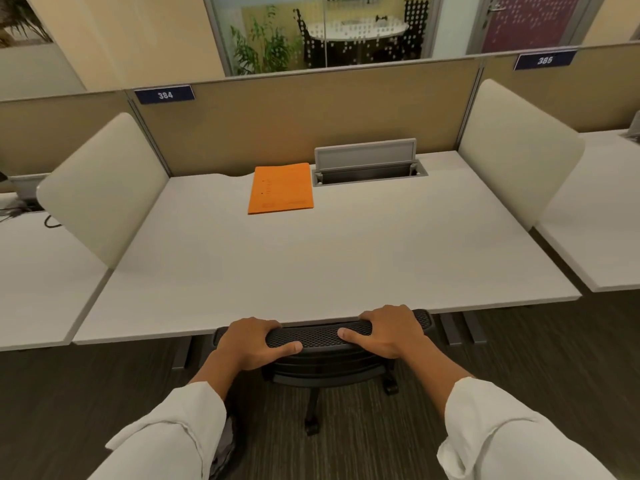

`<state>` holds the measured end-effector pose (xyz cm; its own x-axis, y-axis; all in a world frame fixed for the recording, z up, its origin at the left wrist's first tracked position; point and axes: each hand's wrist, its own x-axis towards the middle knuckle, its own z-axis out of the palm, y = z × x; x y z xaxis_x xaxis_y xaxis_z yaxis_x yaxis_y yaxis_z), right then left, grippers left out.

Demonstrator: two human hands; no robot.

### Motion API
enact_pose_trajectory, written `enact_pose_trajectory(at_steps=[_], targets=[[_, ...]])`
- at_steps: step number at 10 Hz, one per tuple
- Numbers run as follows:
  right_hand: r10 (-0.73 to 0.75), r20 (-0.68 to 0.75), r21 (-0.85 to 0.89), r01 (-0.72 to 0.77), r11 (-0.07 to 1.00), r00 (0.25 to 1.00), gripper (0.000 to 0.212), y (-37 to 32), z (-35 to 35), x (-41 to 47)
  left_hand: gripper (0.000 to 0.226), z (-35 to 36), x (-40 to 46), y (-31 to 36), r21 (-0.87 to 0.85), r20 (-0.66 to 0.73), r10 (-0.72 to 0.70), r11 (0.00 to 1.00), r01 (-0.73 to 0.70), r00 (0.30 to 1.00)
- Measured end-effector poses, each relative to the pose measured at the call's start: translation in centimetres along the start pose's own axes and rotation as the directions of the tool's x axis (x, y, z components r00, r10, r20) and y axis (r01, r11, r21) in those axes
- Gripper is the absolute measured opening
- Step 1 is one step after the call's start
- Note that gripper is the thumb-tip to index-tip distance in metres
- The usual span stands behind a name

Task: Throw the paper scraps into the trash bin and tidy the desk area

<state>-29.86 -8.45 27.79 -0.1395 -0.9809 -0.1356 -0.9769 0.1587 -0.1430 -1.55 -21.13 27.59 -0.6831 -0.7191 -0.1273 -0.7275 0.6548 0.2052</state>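
Observation:
A black mesh-backed office chair (320, 336) is pushed in under the front edge of the white desk (311, 258). My left hand (251, 342) grips the left part of the chair's top rail and my right hand (391, 332) grips the right part, thumbs on the near side. An orange folder (281, 188) lies flat at the back of the desk, beside an open grey cable hatch (367, 162). No paper scraps or trash bin show in view.
Cream side screens (104, 188) (516, 150) flank the desk, with a tan partition (294, 112) behind. Neighbouring desks sit left (34, 278) and right (595, 216). Dark carpet (104, 393) covers the floor around the chair's wheeled base.

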Motion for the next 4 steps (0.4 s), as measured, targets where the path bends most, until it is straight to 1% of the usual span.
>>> enact_pose_trajectory(at_steps=[1, 2, 3, 4], targets=[[0.033, 0.029, 0.001, -0.033, 0.999, 0.999, 0.111, 0.0, -0.5, 0.0, 0.079, -0.2, -0.2, 0.3, 0.001, 0.006, -0.027, 1.000, 0.027, 1.000], [0.120, 0.119, 0.068, -0.128, 0.989, 0.986, 0.102, -0.3, -1.2, -0.2, 0.088, -0.5, -0.8, 0.6, 0.024, 0.019, -0.037, 0.999, 0.037, 0.999], [0.190, 0.167, 0.147, -0.215, 0.966, 0.968, 0.089, -0.3, -2.4, 0.0, 0.106, -1.1, -1.2, 0.4, 0.020, 0.123, -0.096, 0.995, 0.094, 0.988], [0.197, 0.107, 0.129, -0.210, 0.969, 0.974, 0.086, -0.7, -4.3, 0.5, 0.112, -3.6, -1.2, 0.5, -0.020, 0.119, -0.168, 0.985, 0.172, 0.979]])
